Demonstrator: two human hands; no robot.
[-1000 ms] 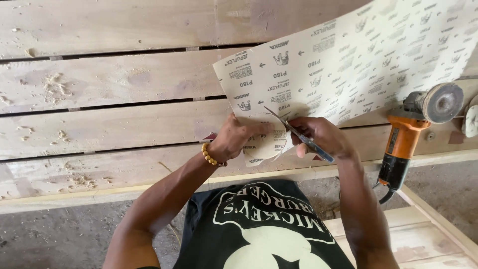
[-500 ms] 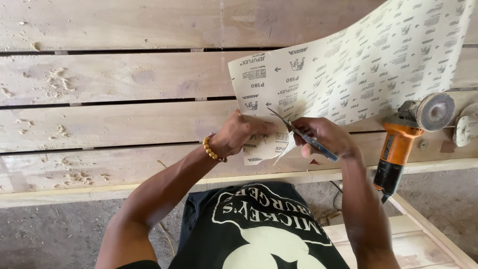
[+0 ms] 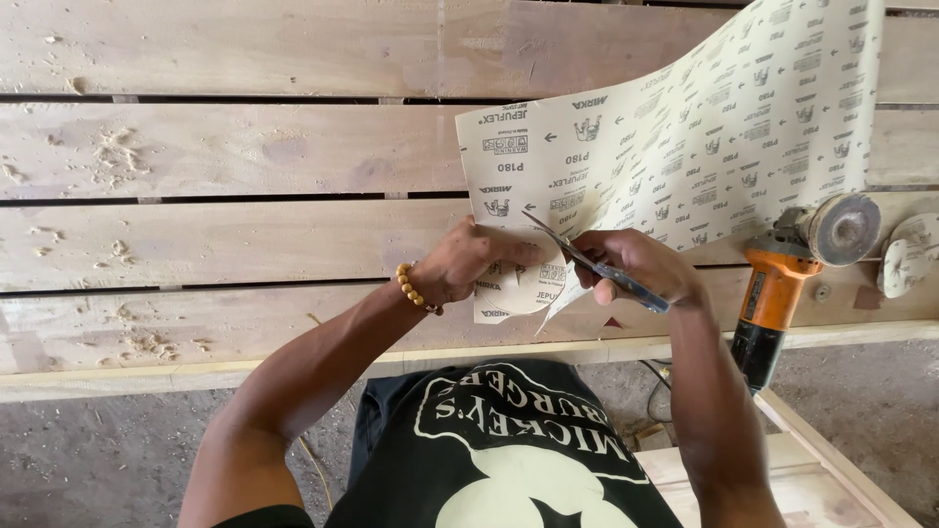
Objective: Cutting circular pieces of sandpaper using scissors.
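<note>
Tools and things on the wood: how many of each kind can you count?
Scissors, in the right hand: 1
Sandpaper sheet, held by the left hand: 1
Orange grinder: 1
Loose round disc: 1
Bead bracelet: 1
Total: 5

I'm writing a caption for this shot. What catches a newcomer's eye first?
The big printed sandpaper sheet curling across the wooden slats, with the right hand working scissors through its lower corner while the left hand steadies it. To the right lies an orange angle grinder.
</note>
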